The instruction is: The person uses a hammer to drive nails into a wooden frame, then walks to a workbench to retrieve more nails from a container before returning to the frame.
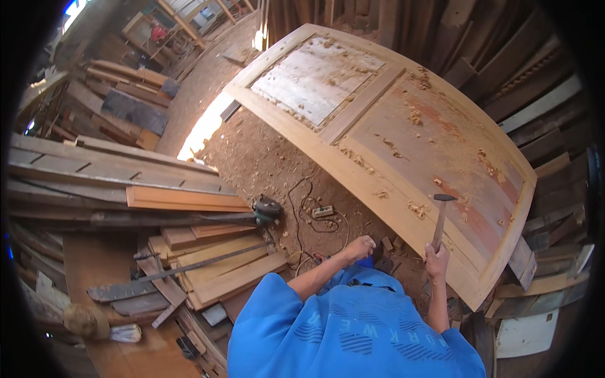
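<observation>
My right hand [436, 261] is wrapped round the wooden handle of a hammer [439, 223], held upright with its dark metal head at the top. The hammer is in front of the right part of a large wooden panelled door [362, 116]; I cannot tell whether it touches. Curled shut, my left hand [359, 248] is in front of my blue shirt, off the door's near edge. What its fingers hold, if anything, is too small to make out. Curly wood shavings [416, 210] are scattered over the door.
A green and black power tool [267, 210] rests on stacked boards [183, 198] at the left. Dark cords and a white power strip [322, 211] lie on the dirt floor [252, 160]. Planks [542, 104] lean along the right side. A brush [126, 333] lies lower left.
</observation>
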Motion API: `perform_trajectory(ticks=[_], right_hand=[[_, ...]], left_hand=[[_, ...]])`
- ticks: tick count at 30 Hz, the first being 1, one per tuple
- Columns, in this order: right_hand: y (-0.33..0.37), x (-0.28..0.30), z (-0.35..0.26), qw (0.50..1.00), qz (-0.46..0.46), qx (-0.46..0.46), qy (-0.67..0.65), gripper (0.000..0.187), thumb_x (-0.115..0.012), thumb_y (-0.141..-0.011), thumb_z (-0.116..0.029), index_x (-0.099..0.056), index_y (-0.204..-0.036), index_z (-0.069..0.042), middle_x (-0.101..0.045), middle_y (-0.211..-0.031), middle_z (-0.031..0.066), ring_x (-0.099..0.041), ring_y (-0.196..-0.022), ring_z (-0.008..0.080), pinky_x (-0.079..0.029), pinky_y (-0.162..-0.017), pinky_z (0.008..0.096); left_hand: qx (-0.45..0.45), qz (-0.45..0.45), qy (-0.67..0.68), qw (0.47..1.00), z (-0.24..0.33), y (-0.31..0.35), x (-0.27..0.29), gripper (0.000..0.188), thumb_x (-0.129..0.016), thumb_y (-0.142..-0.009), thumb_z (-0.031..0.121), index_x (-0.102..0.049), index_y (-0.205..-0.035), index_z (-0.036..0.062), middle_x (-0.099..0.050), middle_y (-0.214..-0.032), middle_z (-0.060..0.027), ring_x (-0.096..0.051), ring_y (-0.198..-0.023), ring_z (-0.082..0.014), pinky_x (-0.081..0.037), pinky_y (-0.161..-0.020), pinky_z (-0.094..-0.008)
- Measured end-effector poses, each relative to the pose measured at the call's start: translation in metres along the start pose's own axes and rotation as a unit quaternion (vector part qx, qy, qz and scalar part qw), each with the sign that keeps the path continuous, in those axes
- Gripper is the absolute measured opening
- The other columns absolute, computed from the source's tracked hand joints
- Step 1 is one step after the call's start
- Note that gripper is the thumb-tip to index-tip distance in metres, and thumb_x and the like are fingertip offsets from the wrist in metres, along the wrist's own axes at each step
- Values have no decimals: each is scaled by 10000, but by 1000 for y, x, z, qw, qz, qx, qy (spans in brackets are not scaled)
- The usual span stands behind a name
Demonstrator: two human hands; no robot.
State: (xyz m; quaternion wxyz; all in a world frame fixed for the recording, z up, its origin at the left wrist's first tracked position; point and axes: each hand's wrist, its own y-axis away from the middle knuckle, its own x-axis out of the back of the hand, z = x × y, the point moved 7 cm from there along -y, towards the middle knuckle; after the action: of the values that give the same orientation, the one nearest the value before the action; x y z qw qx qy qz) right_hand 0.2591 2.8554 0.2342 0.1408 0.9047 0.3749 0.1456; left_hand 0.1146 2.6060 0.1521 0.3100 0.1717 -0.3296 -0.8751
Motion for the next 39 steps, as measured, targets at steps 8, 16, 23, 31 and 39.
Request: perform_trajectory(ticks=[8, 16, 23, 31, 39], right_hand=[[-23, -132, -68, 969, -149, 99, 172, 200, -687, -879, -208, -596, -887, -30, -573, -664, 19, -531, -553, 85, -435, -505, 272], [-20, -336, -129, 934, -296, 138, 146, 165, -694, -882, -188, -635, -935, -44, -556, -673, -2, -511, -538, 93, -437, -496, 279], [-40, -633, -227, 857, -455, 142, 193, 245, -706, -878, -229, -629, -965, -13, -590, -736, 30, -557, -654, 138, -468, -604, 331], [-89, -832, -259, 822, -464, 185, 273, 260, -705, -873, -227, -627, -935, 14, -605, -714, 96, -610, -680, 192, -498, -638, 385], [-157, -1020, -277, 807, -492, 153, 290, 235, -693, -889, -206, -610, -893, 14, -615, -698, 90, -602, -619, 178, -481, -559, 358]], left_hand=[[-82, 132, 357, 921, -22, 71, 115, 159, -570, -1003, 227, -642, -1009, 85, -559, -770, 31, -484, -618, -73, -386, -532, -229], [-176, 144, 471, 852, 22, 75, 244, 142, -596, -984, 187, -662, -1044, 77, -570, -808, 28, -489, -633, -63, -407, -556, -215], [-190, 317, 406, 836, 8, 96, 481, 136, -568, -977, 137, -660, -1020, 47, -570, -766, 32, -484, -616, -49, -403, -546, -190], [-133, 412, 339, 835, 16, 185, 668, 200, -590, -984, 140, -691, -1108, 20, -608, -795, 20, -460, -625, -39, -388, -566, -189], [-278, 374, 530, 709, 65, 148, 825, 174, -666, -973, 183, -624, -1109, 85, -680, -879, -49, -543, -655, -62, -439, -614, -191]])
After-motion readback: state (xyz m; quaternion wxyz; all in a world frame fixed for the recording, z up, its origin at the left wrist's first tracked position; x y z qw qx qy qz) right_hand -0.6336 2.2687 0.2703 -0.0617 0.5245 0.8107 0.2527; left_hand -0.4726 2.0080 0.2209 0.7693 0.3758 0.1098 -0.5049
